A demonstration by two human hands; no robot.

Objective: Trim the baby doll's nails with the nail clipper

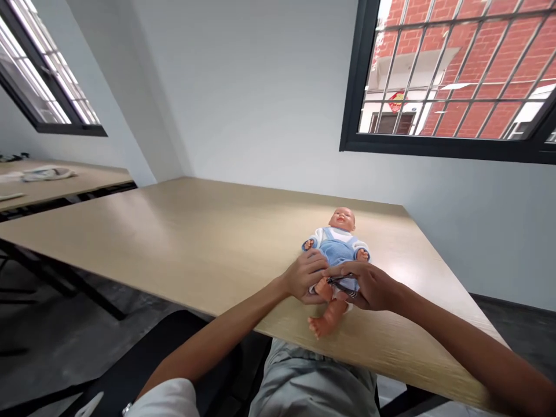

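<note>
A baby doll (336, 250) in a white top and blue overalls lies on its back on the table, head pointing away from me. My left hand (306, 277) is closed around one of the doll's legs, and the raised foot (324, 288) shows beside my fingers. In my right hand (369, 284) is a small dark metal tool that looks like nail clippers (344, 285). Its tip is at or very near that foot; exact contact is hard to make out. The doll's other leg (332, 318) stretches toward the table's front edge.
The light wooden table (195, 243) reaches to the wall, its front edge close to my lap. Another table (95, 174) at the far left bears a whitish cloth-like item (47, 173). A dark chair (174, 347) stands at my left. A barred window (452, 75) is at the upper right.
</note>
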